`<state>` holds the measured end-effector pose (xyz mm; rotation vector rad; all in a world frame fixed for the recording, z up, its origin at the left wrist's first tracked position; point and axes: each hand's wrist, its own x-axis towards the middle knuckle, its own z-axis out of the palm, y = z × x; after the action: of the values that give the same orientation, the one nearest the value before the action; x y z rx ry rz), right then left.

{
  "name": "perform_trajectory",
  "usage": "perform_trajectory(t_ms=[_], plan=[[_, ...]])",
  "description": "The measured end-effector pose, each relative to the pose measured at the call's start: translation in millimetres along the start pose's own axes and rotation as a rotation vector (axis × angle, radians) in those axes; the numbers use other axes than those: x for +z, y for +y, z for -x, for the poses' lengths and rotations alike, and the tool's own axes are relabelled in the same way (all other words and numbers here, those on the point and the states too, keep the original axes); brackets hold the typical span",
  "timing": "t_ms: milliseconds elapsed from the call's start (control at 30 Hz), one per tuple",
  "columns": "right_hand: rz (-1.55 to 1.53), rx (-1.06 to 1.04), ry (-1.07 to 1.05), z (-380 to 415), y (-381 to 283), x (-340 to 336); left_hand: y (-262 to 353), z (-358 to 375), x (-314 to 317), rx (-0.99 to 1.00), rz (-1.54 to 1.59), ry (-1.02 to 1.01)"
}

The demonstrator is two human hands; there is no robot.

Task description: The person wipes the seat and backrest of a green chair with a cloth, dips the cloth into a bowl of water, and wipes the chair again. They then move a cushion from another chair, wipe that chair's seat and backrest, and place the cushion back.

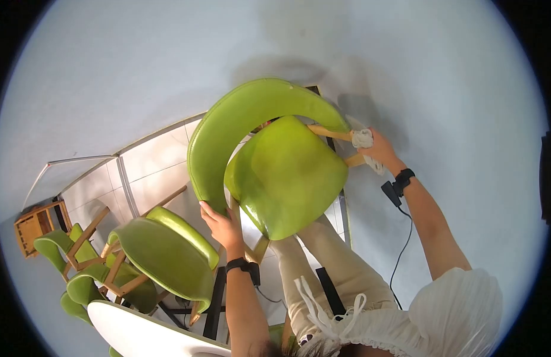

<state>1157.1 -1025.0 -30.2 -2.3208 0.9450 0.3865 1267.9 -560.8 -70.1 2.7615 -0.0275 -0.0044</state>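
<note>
A green chair [287, 172] with a curved padded backrest [213, 143] and light wooden legs stands in front of me, close to the wall. My left hand [223, 229] grips the left end of the backrest, fingers on its outer side. At the chair's right side, my right hand [381, 150] holds a crumpled whitish cloth [363, 140] against the wooden frame [330, 132]. Part of the cloth hangs below the fingers. The grip of the left palm is partly hidden by the hand itself.
Several more green chairs [162, 256] stand at the left, around a white tabletop [150, 330]. A small wooden box-like stand [42, 228] is farther left. Pale walls [442, 89] rise ahead and right. A thin black cable [400, 259] hangs from my right wristband.
</note>
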Motion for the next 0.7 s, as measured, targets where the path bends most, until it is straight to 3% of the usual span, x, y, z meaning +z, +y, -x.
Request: perform_trajectory(t_ms=[200,500,600,700], plan=[[0.082,0.0,0.078,10.6,23.0,14.4,-5.0,-4.9,1.2,0.081,0.02,0.015],[0.088,0.031,0.03,28.2,16.3,6.1,6.1,-34.8,-1.0,0.028,0.077,-0.054],[0.11,-0.001,0.114,33.8,32.3,14.3,1.9,-29.2,-0.4,0.069,0.12,-0.001],[0.092,0.075,-0.013,26.2,8.2,1.8,2.0,-42.7,-2.0,-0.009,0.158,0.124]])
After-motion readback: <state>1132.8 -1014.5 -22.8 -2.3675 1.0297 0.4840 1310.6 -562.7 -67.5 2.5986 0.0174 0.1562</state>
